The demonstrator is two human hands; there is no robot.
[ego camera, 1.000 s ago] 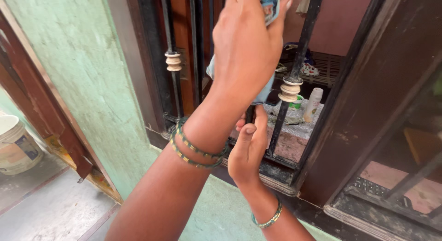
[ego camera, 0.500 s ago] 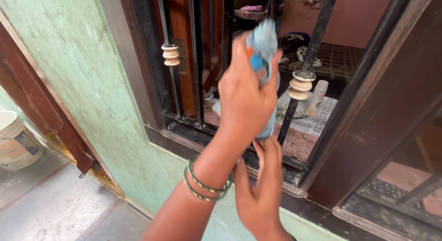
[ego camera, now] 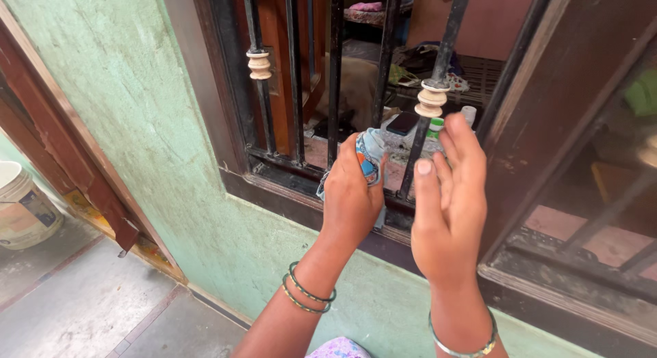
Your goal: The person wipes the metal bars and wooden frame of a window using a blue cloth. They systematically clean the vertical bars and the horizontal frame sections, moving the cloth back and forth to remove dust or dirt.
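1. Half a second back the left hand (ego camera: 352, 197) was high on the window grille, rubbing the blue cloth (ego camera: 370, 152) up a bar with the right hand tucked beneath it; now the cloth has come down to the foot of the grille, just above the sill (ego camera: 287, 187).
2. That left hand is closed around the bunched cloth, pressing it against the base of a dark iron bar (ego camera: 384, 57), between the two bars that carry cream-coloured collars (ego camera: 259, 64).
3. Meanwhile the right hand (ego camera: 448, 200) has let go and stands open, fingers straight, holding nothing, just right of the cloth and in front of the bar with the nearer collar (ego camera: 431, 98).
4. Risk, as I judge it: the cloth is loosely wadded, and a corner could snag on the bar's foot or slip through the grille onto the inner ledge.
5. A dark phone (ego camera: 402, 122) and a white bottle with a green cap (ego camera: 434, 129) sit just behind the grille; a push through the gap could knock them.
6. Bangles (ego camera: 308, 294) on the left wrist might catch the sill's edge.
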